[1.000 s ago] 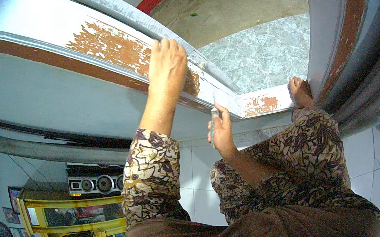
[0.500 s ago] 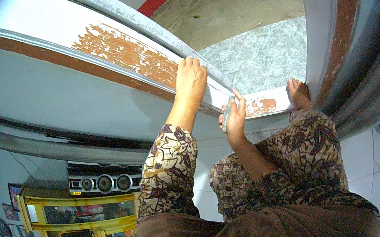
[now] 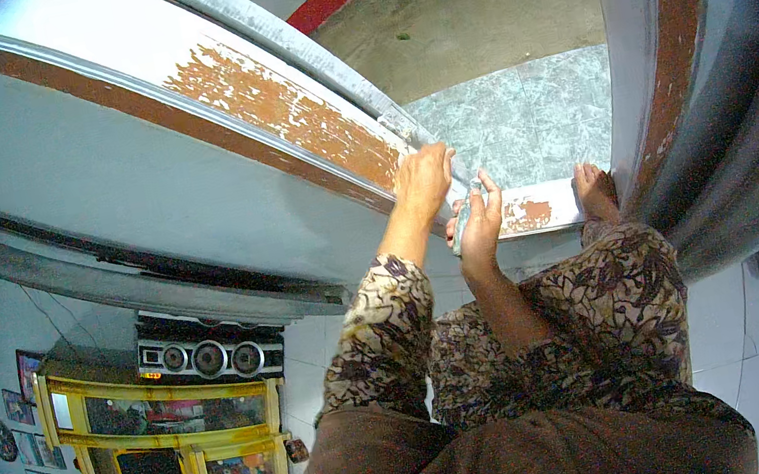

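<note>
The door frame (image 3: 287, 116) is white, with patches of flaked white over brown on its inner face. My left hand (image 3: 422, 181) rests low on this frame, fingers bent and closed against its edge; whatever they pinch is hidden. Just right of it and slightly nearer, my right hand (image 3: 480, 231) is closed around a slim pale-teal knife (image 3: 461, 222). The knife's upper end points toward the frame's lower corner, close to the left fingertips. A white sill (image 3: 567, 216) with a smaller brown patch runs rightward from that corner.
My bare foot (image 3: 595, 191) is on the sill's right end. Beyond lie grey-blue tiles (image 3: 530, 109) and a bare concrete floor (image 3: 482, 11). A grey curtain (image 3: 746, 183) hangs at right. A yellow cabinet (image 3: 187, 438) with a speaker unit (image 3: 210, 358) stands at lower left.
My left hand has slid down along the frame, toward the right hand and the corner. The right hand, still holding the knife, has shifted slightly right. The view has moved a little.
</note>
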Demonstrator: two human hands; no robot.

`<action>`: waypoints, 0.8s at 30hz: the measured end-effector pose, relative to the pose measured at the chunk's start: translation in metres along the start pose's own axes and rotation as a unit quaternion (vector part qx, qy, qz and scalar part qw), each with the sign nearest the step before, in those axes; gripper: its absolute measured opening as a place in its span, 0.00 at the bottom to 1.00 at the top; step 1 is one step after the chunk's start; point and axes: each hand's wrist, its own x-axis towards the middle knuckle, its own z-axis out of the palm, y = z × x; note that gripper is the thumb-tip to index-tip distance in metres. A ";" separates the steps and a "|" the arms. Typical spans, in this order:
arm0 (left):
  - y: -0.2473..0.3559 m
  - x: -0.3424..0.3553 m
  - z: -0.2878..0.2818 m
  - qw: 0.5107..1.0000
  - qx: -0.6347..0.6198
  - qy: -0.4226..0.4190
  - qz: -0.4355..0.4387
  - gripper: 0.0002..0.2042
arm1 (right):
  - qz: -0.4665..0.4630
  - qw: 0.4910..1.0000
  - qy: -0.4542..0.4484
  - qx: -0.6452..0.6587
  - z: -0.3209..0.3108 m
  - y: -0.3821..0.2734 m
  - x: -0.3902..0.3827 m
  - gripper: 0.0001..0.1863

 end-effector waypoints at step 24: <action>0.020 -0.100 -0.008 0.422 -0.833 0.033 -0.357 0.27 | -0.071 0.897 -0.243 -0.364 0.005 -0.019 -0.036 0.17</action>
